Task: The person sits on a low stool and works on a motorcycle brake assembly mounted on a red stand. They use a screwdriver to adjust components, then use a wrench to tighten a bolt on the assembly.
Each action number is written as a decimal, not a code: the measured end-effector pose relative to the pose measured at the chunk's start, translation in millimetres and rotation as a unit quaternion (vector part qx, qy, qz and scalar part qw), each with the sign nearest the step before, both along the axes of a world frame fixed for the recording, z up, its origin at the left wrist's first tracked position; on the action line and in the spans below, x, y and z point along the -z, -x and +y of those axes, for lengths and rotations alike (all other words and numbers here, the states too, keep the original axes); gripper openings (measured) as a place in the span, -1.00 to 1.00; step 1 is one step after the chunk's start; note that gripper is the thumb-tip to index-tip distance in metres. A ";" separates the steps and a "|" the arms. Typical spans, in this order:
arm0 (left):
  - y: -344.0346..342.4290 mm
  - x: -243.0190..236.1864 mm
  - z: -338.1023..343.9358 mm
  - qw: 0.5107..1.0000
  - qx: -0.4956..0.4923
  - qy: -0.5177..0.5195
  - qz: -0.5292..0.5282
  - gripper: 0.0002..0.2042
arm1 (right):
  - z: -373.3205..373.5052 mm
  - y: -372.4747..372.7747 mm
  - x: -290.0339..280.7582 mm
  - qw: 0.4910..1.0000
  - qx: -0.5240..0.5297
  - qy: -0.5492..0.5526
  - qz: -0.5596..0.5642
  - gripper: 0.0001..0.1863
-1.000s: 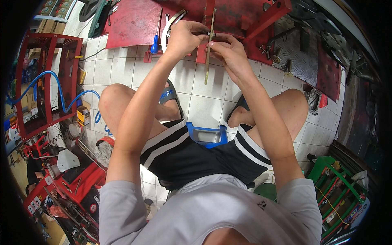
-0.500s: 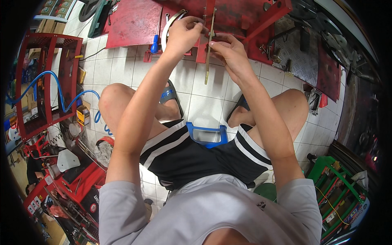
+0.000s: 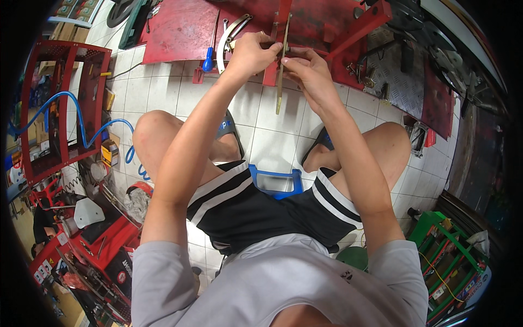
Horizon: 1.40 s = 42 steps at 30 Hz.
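Observation:
A thin gold-coloured plate (image 3: 279, 99) stands upright in front of me, seen edge-on, beside a red metal post. Against its left face, near the middle, my left hand (image 3: 251, 53) is closed with thumb and fingertips together; whatever they pinch is too small to make out. My right hand (image 3: 311, 73) is closed at the other side, its thumb on the plate's edge and its fingers bent toward the right face. Left of my left hand lie a curved metal piece (image 3: 221, 50) and a screwdriver (image 3: 207, 60) with a blue handle.
Both hands work over a red metal platform (image 3: 174, 32). A slanted red bar (image 3: 354, 34) rises at right, near dark machine parts. Between my feet is a blue-framed stool (image 3: 297, 182). A red rack (image 3: 65, 158) and blue hose (image 3: 81, 128) are left; a green rack (image 3: 430, 226) is right.
My left hand has moved slightly down and right, its fingertips now closer to the plate. My right hand stays at the plate with little movement. The view has shifted slightly.

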<state>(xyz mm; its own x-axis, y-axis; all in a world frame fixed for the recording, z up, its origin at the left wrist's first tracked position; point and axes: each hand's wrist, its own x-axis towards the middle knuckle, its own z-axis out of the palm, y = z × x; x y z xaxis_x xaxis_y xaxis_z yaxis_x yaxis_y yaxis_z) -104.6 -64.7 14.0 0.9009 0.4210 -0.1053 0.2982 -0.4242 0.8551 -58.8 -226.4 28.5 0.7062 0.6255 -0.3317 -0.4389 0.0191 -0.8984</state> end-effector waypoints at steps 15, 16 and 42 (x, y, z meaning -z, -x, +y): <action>0.9 -6.6 -2.4 0.995 -0.001 0.094 0.036 -0.65 | -0.2 3.1 -3.6 1.000 -0.015 0.003 0.002 -0.47; 0.9 -6.7 -2.6 0.993 -0.007 0.110 0.039 -0.66 | -0.5 3.0 -3.9 1.000 -0.017 0.005 0.001 -0.47; -12.8 2.0 -16.0 0.986 -0.024 0.161 0.027 -0.73 | -12.8 3.5 -18.4 0.999 -0.026 0.024 0.015 -0.49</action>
<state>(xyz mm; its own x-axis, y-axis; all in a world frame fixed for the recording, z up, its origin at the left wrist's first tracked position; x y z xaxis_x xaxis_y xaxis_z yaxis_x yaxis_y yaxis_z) -91.8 -80.7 12.0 0.8705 0.3995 -0.2875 0.3599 -0.1182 0.9255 -62.3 -239.3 46.9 0.6626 0.6435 -0.3833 -0.4658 -0.0468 -0.8837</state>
